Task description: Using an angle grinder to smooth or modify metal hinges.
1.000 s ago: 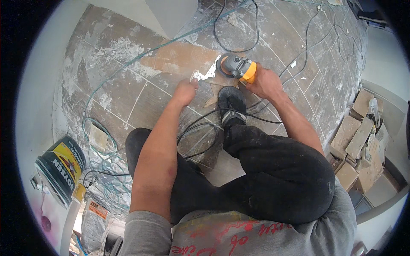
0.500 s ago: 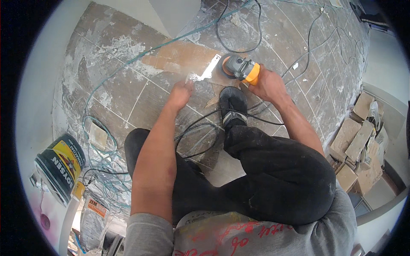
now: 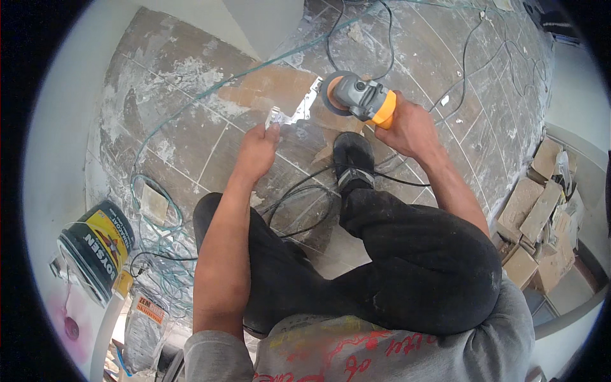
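Observation:
My left hand [image 3: 257, 151] is closed on one end of a shiny metal bracket [image 3: 301, 111], an angular strip with holes near its far end. In my right hand [image 3: 410, 129] is an angle grinder [image 3: 363, 97], grey at the head and yellow-orange along the body, gripped by that body. Its round disc [image 3: 333, 94] faces the bracket's far end and is very close to it; I cannot tell whether they touch. Both are above a brown cardboard sheet [image 3: 267, 86] on the tiled floor. My dark shoe [image 3: 354, 154] stands just below the grinder.
A dark cable [image 3: 299, 197] loops beside my shoe. A teal hose or cord [image 3: 210, 91] crosses the dusty tiles [image 3: 191, 121] and tangles at left. A paint bucket [image 3: 102, 245] and a plastic bag [image 3: 143, 325] stand at lower left. Broken-down boxes [image 3: 528, 207] pile up at right.
My left hand has drawn the bracket slightly left and toward me. The grinder has tilted, so more of its disc shows. Both hands keep their hold.

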Demonstrator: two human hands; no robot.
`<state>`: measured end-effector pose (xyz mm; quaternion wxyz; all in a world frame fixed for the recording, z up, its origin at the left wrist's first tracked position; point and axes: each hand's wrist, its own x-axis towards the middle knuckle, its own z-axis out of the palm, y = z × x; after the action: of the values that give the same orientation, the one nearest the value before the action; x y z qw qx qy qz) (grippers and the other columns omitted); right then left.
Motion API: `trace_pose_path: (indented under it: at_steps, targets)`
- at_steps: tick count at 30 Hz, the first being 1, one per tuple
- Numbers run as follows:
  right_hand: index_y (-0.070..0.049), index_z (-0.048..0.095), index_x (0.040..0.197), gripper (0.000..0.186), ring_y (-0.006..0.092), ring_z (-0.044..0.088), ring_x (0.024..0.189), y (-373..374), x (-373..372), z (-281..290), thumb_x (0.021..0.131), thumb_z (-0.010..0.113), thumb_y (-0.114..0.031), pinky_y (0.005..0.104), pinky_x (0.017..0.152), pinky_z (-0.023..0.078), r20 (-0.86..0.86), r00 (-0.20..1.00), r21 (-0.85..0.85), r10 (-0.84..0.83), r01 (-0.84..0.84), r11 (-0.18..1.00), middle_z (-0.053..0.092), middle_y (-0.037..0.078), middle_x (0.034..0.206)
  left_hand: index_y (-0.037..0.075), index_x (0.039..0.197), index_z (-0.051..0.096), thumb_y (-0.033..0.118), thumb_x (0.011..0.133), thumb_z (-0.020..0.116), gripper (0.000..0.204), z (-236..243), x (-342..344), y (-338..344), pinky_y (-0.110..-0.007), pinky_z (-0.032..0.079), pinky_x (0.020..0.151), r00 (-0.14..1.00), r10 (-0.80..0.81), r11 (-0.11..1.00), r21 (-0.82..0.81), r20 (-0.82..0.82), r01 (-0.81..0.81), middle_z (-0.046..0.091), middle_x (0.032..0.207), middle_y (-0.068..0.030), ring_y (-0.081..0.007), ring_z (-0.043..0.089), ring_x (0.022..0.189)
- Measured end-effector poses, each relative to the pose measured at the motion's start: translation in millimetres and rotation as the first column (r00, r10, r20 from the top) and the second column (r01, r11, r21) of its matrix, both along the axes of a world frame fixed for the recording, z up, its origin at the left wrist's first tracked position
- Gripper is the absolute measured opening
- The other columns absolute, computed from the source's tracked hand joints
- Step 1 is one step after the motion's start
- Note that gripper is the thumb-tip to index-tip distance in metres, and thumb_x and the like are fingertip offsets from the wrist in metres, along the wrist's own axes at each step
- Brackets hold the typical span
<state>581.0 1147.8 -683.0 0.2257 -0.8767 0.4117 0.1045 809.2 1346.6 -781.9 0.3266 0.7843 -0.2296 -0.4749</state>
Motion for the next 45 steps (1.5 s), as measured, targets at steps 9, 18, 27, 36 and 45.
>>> trace_pose_path:
  at_steps: [9,18,27,36,45]
  targets:
    - [-0.004,0.053,0.112,0.052,0.0421,0.066,0.084,3.2,-1.9,-1.2,0.069,0.072,-0.024,0.0472,0.075,0.052,-0.068,0.996,0.036,-0.055,0.058,0.998,0.067,0.023,0.089,-0.006,0.098,0.062,0.034,0.097,0.049,0.042,-2.7,-2.9,-2.7,-0.046,0.044,0.081,0.996,-0.073,0.997,-0.024,0.051,0.074,0.063,0.093,-0.0291,-0.0446,0.059,0.091]
    - [-0.003,0.052,0.110,0.050,0.0428,0.065,0.085,6.0,-4.7,0.3,0.070,0.072,-0.024,0.0480,0.075,0.052,-0.062,0.996,0.051,-0.064,0.067,0.996,0.067,0.023,0.089,-0.004,0.101,0.062,0.033,0.097,0.048,0.040,4.8,-5.9,-7.5,-0.047,0.044,0.082,0.990,-0.120,0.993,-0.004,0.069,0.121,0.063,0.096,-0.0289,-0.0458,0.058,0.094]
    - [-0.003,0.052,0.111,0.050,0.0428,0.065,0.085,5.7,-5.3,0.9,0.070,0.072,-0.024,0.0479,0.075,0.052,-0.076,0.996,0.034,-0.055,0.058,0.998,0.067,0.023,0.089,-0.003,0.101,0.062,0.033,0.098,0.047,0.039,8.8,-7.2,-9.6,-0.048,0.044,0.083,0.988,-0.129,0.992,-0.005,0.080,0.130,0.062,0.095,-0.0291,-0.0458,0.058,0.094]
    - [0.000,0.052,0.112,0.053,0.0420,0.066,0.083,5.5,-16.1,-8.9,0.070,0.073,-0.026,0.0477,0.074,0.053,-0.043,0.996,0.032,-0.080,0.082,0.996,0.067,0.023,0.089,-0.002,0.102,0.062,0.036,0.099,0.046,0.041,-63.2,-23.3,-2.8,-0.045,0.043,0.083,0.987,-0.151,0.985,0.074,-0.054,0.154,0.065,0.098,-0.0224,-0.0397,0.059,0.094]
    - [-0.001,0.051,0.112,0.052,0.0428,0.066,0.083,13.6,-40.2,-21.6,0.070,0.072,-0.024,0.0489,0.074,0.053,-0.153,0.984,0.028,-0.094,0.099,0.995,0.067,0.023,0.089,0.008,0.083,0.056,0.040,0.100,0.049,0.037,-121.1,-57.1,-0.5,-0.026,0.037,0.055,0.957,-0.042,0.999,-0.030,-0.288,0.034,0.046,0.065,0.0017,-0.0087,0.041,0.059]
